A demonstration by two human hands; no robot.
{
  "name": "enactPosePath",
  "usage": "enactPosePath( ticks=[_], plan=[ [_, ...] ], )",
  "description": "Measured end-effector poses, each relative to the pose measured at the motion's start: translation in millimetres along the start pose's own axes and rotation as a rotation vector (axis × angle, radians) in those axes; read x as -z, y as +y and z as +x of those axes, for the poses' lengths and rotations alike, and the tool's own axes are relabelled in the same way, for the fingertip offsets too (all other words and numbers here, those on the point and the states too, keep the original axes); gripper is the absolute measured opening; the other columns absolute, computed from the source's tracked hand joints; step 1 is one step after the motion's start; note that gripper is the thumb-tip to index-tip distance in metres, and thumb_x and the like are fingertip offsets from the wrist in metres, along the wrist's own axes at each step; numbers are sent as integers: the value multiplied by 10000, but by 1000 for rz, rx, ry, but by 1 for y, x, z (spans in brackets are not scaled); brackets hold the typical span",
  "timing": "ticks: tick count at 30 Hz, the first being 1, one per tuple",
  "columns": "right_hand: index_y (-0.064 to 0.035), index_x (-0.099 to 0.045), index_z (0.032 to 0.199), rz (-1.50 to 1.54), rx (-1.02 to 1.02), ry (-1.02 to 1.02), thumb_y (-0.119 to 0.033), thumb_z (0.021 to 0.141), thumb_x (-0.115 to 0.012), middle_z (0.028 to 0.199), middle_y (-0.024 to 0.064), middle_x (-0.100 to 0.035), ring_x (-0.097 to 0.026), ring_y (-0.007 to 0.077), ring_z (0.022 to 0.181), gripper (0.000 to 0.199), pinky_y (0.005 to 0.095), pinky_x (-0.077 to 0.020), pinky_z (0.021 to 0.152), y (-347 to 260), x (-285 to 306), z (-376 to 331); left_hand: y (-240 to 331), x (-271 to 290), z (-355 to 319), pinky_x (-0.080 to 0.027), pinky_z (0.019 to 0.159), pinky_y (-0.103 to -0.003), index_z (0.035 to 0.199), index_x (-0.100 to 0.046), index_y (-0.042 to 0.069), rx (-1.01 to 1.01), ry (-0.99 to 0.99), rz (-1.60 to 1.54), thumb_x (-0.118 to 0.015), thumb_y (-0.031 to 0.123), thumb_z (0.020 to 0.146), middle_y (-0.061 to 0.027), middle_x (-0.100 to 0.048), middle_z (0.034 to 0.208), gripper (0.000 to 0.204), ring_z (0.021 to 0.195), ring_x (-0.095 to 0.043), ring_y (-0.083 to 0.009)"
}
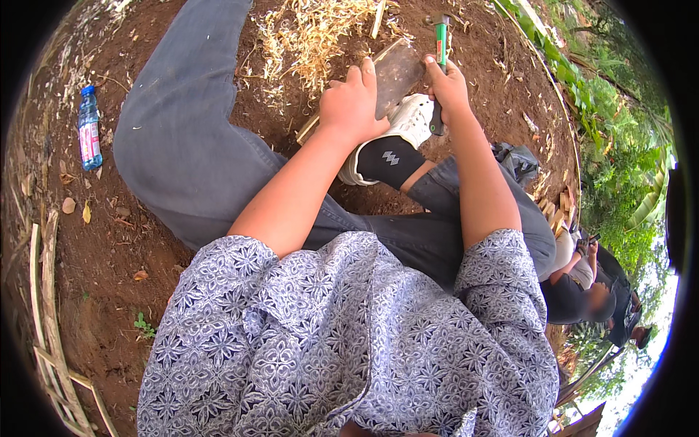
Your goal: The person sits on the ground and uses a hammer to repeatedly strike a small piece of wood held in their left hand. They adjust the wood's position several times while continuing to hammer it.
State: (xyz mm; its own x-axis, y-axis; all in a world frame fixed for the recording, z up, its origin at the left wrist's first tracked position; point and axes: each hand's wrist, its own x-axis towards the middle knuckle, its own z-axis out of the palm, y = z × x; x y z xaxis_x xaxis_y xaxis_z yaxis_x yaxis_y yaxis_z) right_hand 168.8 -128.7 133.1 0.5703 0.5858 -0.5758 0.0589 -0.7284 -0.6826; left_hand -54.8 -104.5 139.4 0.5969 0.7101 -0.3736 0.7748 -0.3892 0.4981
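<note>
My right hand is closed round the handle of a hammer with a green and black handle. The hammer's metal head points away from me, and its black grip end hangs down beside a white clog. Across a dark wooden board lies my left hand, holding it with thumb and fingers apart. The board slants on the ground from near left to far right, partly hidden by that hand. The hammer is just right of the board's far end.
Pale wood shavings lie beyond the board on brown soil. A water bottle lies far left, and long wooden strips line the left edge. My bent legs surround the board. Another person sits at the right, near green plants.
</note>
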Motion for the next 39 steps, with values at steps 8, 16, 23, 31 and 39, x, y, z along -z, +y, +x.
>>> enactPosePath(
  ticks=[8,16,23,31,39],
  plan=[
    [-58,-670,1056,-76,69,69,-282,937,-784,672,-29,-547,-511,82,500,278,275,-426,446,-12,4,-23,-2,5,2,-620,786,-449,1558,-291,-50,-9,11,-10,-808,541,712,-224,-588,1297,1154,966,-736,-357],
    [-69,-587,1047,117,-19,43,-225,880,-855,778,-8,-580,-483,78,519,352,263,-412,464,7,-14,-17,-5,-3,-3,-615,795,-435,1548,-312,-53,-27,54,-1,-799,552,724,-213,-579,1302,1132,977,-710,-364],
    [-97,-556,1050,191,-40,27,-203,892,-843,768,-13,-573,-483,69,520,345,246,-406,454,9,-12,-19,-8,-7,-4,-623,801,-399,1547,-333,-51,-66,90,2,-814,570,720,-192,-577,1321,1141,1044,-696,-362],
    [-100,-558,1040,153,-20,24,-192,898,-835,736,-21,-565,-473,67,497,324,245,-401,447,5,-11,-18,-6,-3,-4,-617,797,-425,1532,-335,-76,-46,71,-39,-809,546,719,-220,-589,1297,1128,978,-721,-351],
    [-106,-563,1035,152,-34,27,-186,901,-832,757,-20,-574,-482,61,523,311,239,-403,453,8,-13,-18,-6,-5,-4,-626,753,-384,1527,-349,-67,-51,83,3,-814,562,716,-193,-596,1280,1127,939,-722,-330]
  ],
)
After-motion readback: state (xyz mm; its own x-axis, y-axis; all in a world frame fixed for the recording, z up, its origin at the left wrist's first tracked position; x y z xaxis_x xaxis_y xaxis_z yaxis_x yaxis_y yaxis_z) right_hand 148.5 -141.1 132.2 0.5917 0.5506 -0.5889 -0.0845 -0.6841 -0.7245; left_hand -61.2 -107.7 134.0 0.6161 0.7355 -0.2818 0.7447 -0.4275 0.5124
